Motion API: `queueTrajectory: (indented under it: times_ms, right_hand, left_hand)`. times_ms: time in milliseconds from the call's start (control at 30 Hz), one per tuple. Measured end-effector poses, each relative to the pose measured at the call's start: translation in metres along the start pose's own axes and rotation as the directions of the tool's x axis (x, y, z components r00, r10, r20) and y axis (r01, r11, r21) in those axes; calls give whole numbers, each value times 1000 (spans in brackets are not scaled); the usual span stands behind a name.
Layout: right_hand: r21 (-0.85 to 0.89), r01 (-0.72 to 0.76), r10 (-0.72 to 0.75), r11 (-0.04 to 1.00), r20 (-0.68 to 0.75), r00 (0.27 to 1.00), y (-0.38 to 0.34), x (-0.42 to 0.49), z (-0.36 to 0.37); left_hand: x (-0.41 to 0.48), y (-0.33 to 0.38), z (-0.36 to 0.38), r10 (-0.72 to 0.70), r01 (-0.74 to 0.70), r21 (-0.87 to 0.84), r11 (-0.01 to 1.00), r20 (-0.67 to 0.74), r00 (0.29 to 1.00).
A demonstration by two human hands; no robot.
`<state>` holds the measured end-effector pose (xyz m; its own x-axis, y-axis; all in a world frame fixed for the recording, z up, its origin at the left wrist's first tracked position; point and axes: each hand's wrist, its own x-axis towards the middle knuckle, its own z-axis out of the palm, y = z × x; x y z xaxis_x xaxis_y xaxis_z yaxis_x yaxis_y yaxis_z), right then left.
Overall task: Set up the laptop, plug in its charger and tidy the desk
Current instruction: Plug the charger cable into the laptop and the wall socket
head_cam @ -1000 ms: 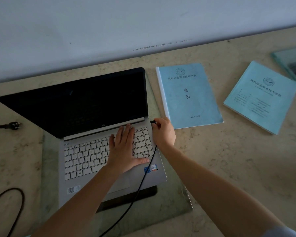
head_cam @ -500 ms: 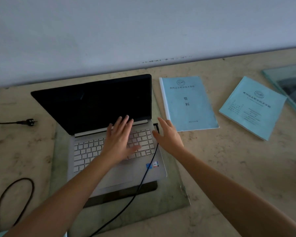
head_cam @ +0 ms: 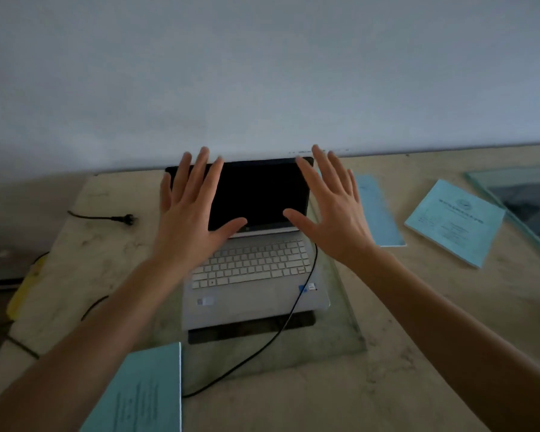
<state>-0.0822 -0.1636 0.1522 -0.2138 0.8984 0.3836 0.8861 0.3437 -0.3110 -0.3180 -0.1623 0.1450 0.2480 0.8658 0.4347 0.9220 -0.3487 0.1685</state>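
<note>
Both hands are raised with fingers spread wide, holding nothing. The left hand (head_cam: 187,213) hangs in front of the left side of the dark screen, and the right hand (head_cam: 331,213) in front of its right side, the thumbs pointing toward each other with the middle of the screen showing between them. Whether either palm touches the screen cannot be told.

The laptop (head_cam: 256,272) stands open near the back edge of the desk (head_cam: 418,353), its lid upright close to the wall (head_cam: 262,73) and its screen black. It sits on a dark flat base that juts out at its front, and that in turn lies on a glass sheet (head_cam: 340,332). The charger cable (head_cam: 281,332) runs from the laptop's right side, across the palm rest and the glass, toward the front edge of the desk. A black plug (head_cam: 128,219) with its cord lies loose on the desk left of the laptop, well apart from it.

A blue booklet (head_cam: 378,213) lies just right of the laptop, partly hidden by the right hand. A second blue booklet (head_cam: 455,222) lies farther right, turned at an angle, near another glass pane (head_cam: 518,194) at the right edge. A third blue booklet (head_cam: 141,397) lies at the front edge, under the left forearm.
</note>
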Motion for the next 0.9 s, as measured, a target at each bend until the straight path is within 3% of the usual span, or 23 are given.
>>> queueTrajectory:
  times_ms: [233,467,733,900]
  right_hand:
    - [104,282,-287,954,37,957,-90,0,-13]
    - [282,553,-576,784,-1,817,-197,-31,3]
    - [323,578,-647,749,171,743,-300,-67,65]
    - [360,574,-658,736,179,731,-373,-77,101]
  left_hand:
    - [-88,-28,-97,-252,274,124,954,-172,952]
    - [-203,-30,-164,-490,544,200,815,-262,831]
    - [-325,-79,-208,-583,633,275,724,-247,774]
    - [-382,-138,-230,-617,657,299,692,-227,753]
